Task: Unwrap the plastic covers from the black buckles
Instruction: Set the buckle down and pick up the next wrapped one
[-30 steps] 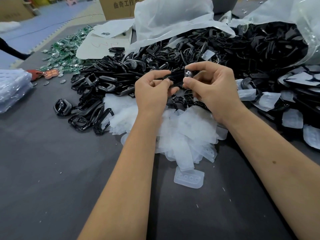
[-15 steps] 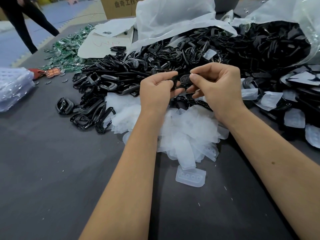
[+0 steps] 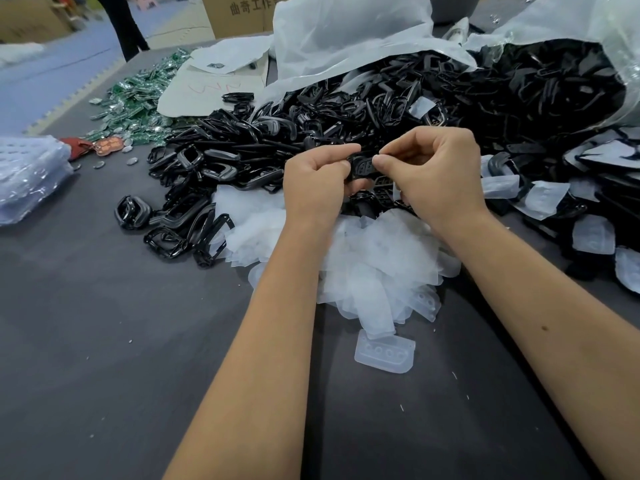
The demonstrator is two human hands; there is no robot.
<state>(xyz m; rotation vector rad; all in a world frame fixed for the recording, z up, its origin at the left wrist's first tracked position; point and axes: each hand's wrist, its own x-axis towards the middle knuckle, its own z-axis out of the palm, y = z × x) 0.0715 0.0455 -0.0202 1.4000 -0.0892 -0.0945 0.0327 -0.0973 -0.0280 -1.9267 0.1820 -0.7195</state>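
Buckle (image 3: pixel 363 167), black and small, sits pinched between both hands just past the middle of the view, held above the heaps. Nearest the camera at 6 o'clock lies bare dark table (image 3: pixel 104 375), crossed by both forearms. A single loose clear cover (image 3: pixel 384 353) rests on it, just in front of the pile of clear plastic covers (image 3: pixel 374 258), which spreads beneath the wrists. Above that pile the left hand (image 3: pixel 317 181) grips the buckle's left end with curled fingers, thumb on top. The right hand (image 3: pixel 436 168) pinches the buckle's right end between thumb (image 3: pixel 382 163) and forefinger, the other fingers curled in; whether a cover is on the piece I cannot tell. At 9 o'clock a stack of clear blister trays (image 3: pixel 27 178) lies at the table edge. Behind the hands a large heap of black buckles (image 3: pixel 242 150) runs from 10 to 2 o'clock, spilling from a big clear plastic bag (image 3: pixel 346 32). At 3 o'clock more black pieces with covers on (image 3: pixel 543 199) lie scattered. At 11 o'clock green circuit boards (image 3: pixel 142 95) lie beside a sheet of cardboard (image 3: pixel 214 88), and a cardboard box (image 3: pixel 242 12) stands at 12 o'clock.
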